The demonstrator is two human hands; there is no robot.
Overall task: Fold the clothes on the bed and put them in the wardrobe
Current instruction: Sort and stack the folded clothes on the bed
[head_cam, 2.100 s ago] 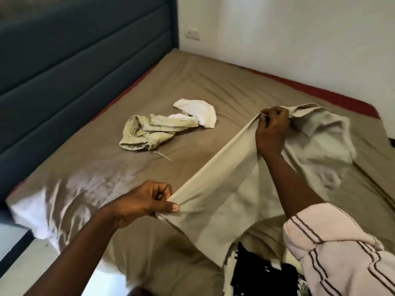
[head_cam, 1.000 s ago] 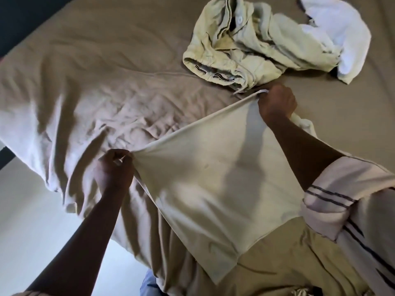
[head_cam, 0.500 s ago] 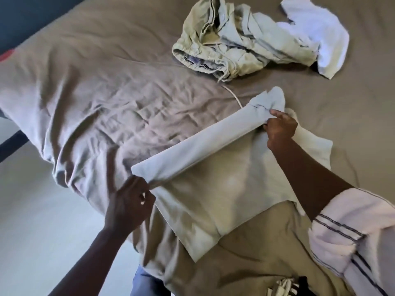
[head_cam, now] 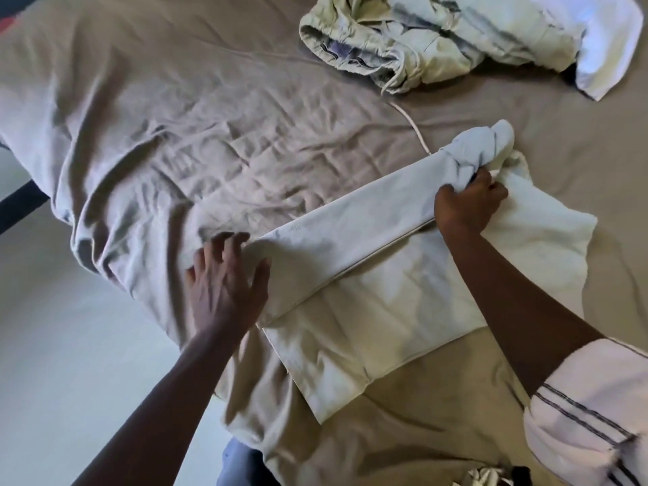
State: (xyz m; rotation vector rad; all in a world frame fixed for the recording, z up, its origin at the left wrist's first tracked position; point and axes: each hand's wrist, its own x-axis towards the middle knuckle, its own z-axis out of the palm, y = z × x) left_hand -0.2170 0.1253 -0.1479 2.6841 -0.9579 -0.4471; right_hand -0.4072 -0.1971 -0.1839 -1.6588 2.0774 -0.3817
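Cream garment (head_cam: 385, 285) lies folded on the near side of the bed (head_cam: 168, 117); the right hand (head_cam: 468, 203) grips its bunched right end, and the left hand (head_cam: 224, 280) rests flat, fingers spread, on its left end. Two more lie far right: a pale-green garment (head_cam: 424, 40) and a white garment (head_cam: 608, 50).

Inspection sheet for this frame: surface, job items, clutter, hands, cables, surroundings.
Surface: bed, tan sheet, wrinkled.
Job's things: garment lying flat, one edge folded over; crumpled clothes and white cloth beyond it, unfolded.
Clutter: striped cloth at the bottom edge, mostly cut off.
Hands: left hand flat on the garment's left end; right hand grips its bunched right end.
Cables: nothing seen; a drawstring trails from the crumpled clothes.
Surroundings: pale floor at left.
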